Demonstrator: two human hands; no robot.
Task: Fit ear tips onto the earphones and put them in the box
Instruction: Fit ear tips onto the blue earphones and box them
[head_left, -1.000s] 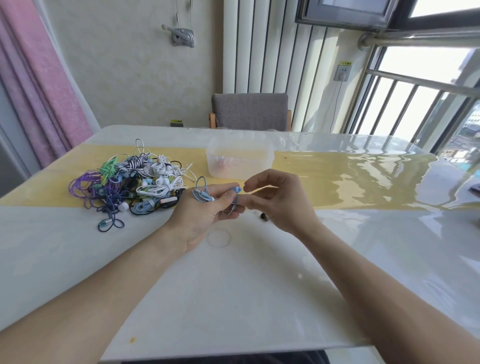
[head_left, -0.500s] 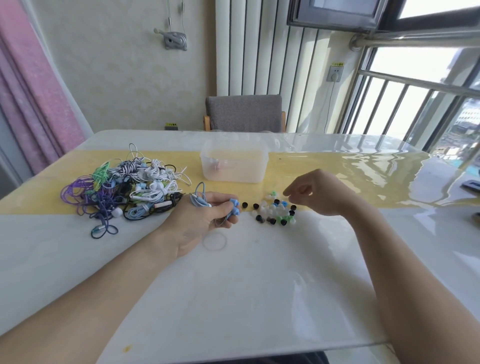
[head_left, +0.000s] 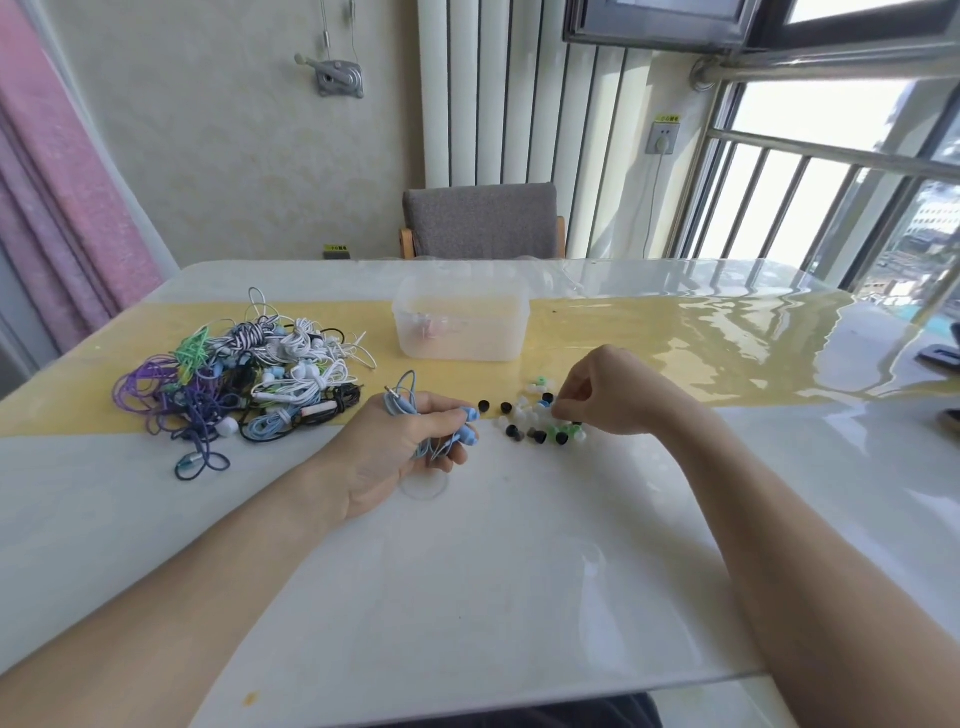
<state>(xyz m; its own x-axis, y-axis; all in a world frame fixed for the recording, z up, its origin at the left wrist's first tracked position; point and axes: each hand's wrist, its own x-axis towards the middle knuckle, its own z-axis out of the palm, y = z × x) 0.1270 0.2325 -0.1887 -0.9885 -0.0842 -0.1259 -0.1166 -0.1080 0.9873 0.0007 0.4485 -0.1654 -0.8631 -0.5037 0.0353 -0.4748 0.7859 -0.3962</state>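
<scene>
From the head view, my left hand sits just left of the frame's centre, its fingers curled round a bundled light-blue earphone; the two blue earbuds stick out to the right of the fist and a loop of cable with the plug rises above it. My right hand is right of centre, fingers bent down with the tips drawn together over the scatter of ear tips; I cannot tell whether they already pinch one. The tips, black, white, green and blue, lie loose on the worktop between the two hands, touching neither earbud. Above them, in the middle of the frame, stands the clear plastic box on the yellow strip, with something pinkish inside. At middle left lies a tangled pile of earphones in purple, green, white, black and blue. A grey chair stands behind the worktop's far edge.
</scene>
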